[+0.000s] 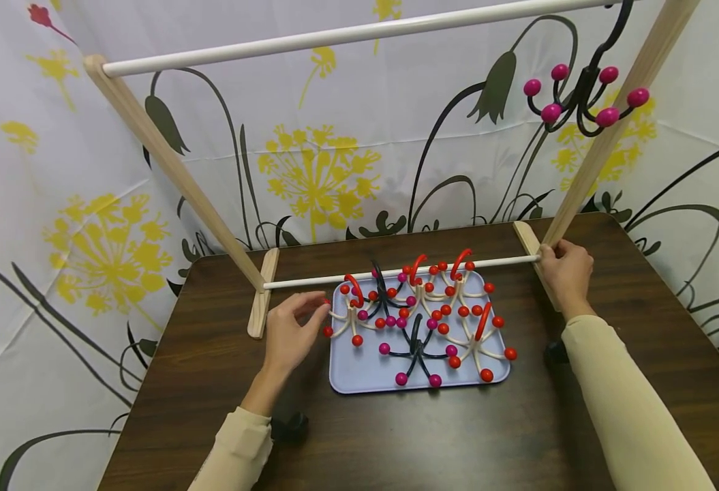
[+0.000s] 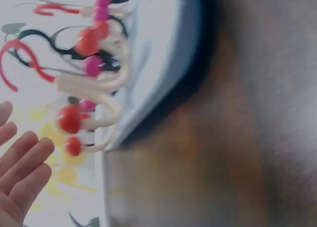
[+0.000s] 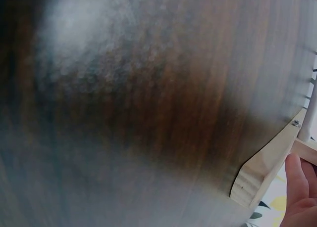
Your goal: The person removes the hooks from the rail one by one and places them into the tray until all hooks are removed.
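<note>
On a light blue tray (image 1: pixel 359 375) lie several ball-tipped multi-arm hangers with hooks on top. One kind is cream with red hooks and red balls, such as the cream hanger (image 1: pixel 352 317) at the tray's left. The other is black with magenta balls, like the black hanger (image 1: pixel 417 346) near the front. My left hand (image 1: pixel 292 334) is beside the tray's left edge, fingers relaxed and holding nothing; the left wrist view shows its fingers (image 2: pixel 25 162) apart from the nearest cream hanger (image 2: pixel 79 83). My right hand (image 1: pixel 568 273) grips the foot of the right wooden post (image 1: pixel 586 164).
Another black hanger (image 1: pixel 583 102) hangs at the upper right, by the white top rod (image 1: pixel 334 42). A lower white rod (image 1: pixel 304 281) runs behind the tray between the wooden feet, including the left foot (image 1: pixel 256 320). The frame stands on a dark wooden table (image 1: pixel 457 443) before a patterned curtain.
</note>
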`<state>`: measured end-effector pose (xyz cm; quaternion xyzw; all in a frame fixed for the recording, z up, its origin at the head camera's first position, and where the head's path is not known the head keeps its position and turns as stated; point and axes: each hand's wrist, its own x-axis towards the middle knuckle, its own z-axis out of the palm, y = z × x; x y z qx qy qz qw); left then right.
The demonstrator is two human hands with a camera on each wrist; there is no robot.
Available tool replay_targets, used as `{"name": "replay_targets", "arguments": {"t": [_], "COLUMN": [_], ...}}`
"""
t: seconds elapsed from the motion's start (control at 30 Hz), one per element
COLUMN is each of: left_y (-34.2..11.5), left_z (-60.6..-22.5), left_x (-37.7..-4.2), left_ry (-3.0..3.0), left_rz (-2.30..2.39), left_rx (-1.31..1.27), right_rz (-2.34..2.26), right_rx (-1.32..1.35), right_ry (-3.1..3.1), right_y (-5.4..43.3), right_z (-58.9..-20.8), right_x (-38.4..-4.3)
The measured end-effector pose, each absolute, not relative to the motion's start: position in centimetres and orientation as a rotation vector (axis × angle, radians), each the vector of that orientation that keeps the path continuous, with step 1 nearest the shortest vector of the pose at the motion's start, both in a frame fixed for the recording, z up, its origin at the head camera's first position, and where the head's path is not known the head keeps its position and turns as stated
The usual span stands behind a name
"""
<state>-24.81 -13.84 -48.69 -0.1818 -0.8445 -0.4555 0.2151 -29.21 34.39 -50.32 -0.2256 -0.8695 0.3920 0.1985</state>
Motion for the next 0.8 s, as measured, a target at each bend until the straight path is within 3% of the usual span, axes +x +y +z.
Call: {"name": "replay_targets", "arguments": {"t": [0.13, 0.3, 0.57, 0.8], "left_y": [-13.6, -10.5, -1.8, 6.1], "left_z": [-46.2, -40.1, -31.1, -26.0], "left_x": [-25.1, -24.4, -24.1, -27.4], "left_ry": [-2.167, -2.036, -1.945, -2.16], "left_rz": [-1.305, -1.369, -1.374, -1.14], "left_rx": [-0.562, -0.71, -1.122, -1.196], "right_rz": [1.106, 1.104, 1.116, 1.109], "right_rx": [-0.633, -0.631, -0.673, -0.643], "right_ry": [-2.432, -2.455, -2.457, -2.463], "right_y": [34.4, 34.2, 34.5, 34.3], "right_z": [-50.1, -49.9, -50.0, -49.9], "right_x": [-29.1, -29.1, -28.4, -29.0]}}
